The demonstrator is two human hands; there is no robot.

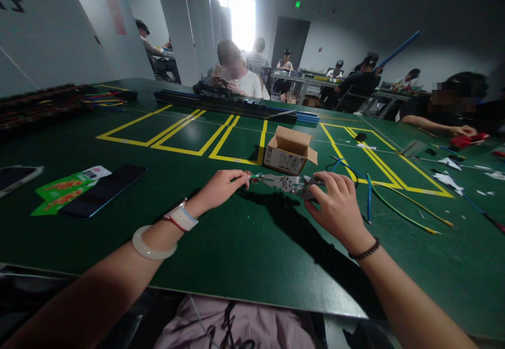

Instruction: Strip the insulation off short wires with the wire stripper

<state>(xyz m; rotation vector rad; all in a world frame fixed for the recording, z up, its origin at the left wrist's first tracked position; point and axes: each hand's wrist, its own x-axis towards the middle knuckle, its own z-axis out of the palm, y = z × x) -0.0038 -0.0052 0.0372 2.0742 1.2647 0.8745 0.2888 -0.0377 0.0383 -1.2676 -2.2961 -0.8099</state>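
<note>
From my end, 2 hands apart: left hand (221,188) pinches a small piece (255,176), likely wire, at the tip of the pliers (290,183), near the open box (284,158); right hand (337,204) grips their handles. Bite unclear. I'd keep the piece straight, squeeze evenly.

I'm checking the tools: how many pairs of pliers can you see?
1 that I can make out: the pliers, in the right hand, nose toward the left hand. Others may be hidden farther off.
</note>
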